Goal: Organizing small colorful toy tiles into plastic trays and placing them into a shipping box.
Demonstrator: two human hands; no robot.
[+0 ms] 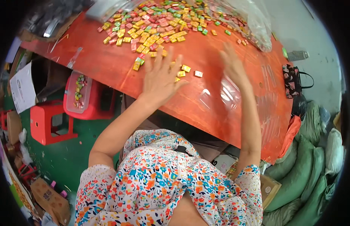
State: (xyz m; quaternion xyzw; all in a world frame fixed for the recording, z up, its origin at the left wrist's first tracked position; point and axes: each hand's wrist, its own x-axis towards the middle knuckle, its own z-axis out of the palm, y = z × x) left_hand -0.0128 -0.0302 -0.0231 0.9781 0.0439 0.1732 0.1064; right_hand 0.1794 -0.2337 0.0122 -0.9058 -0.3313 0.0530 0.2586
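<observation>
My left hand [160, 77] is spread out low over the red tabletop [126, 69], fingers apart, with several small yellow wrapped pieces [186, 68] at and partly beneath its fingers. Just right of it lies one pale wrapped piece [198, 74]. My right hand [235, 67], somewhat blurred, has its fingers stretched out and nothing visible in them. Close below it are clear plastic pieces [229, 93] that catch the light. Beyond both hands spreads a large heap of small wrapped pieces [152, 30] in yellow, red, pink and green.
A clear plastic bag [258, 28] lies at the heap's right. Clear plastic strips [268, 103] are on the table's right side. On the left, a clear tub [80, 94] of wrapped pieces rests on a red stool [94, 109]. Green sacks [295, 177] lie at lower right.
</observation>
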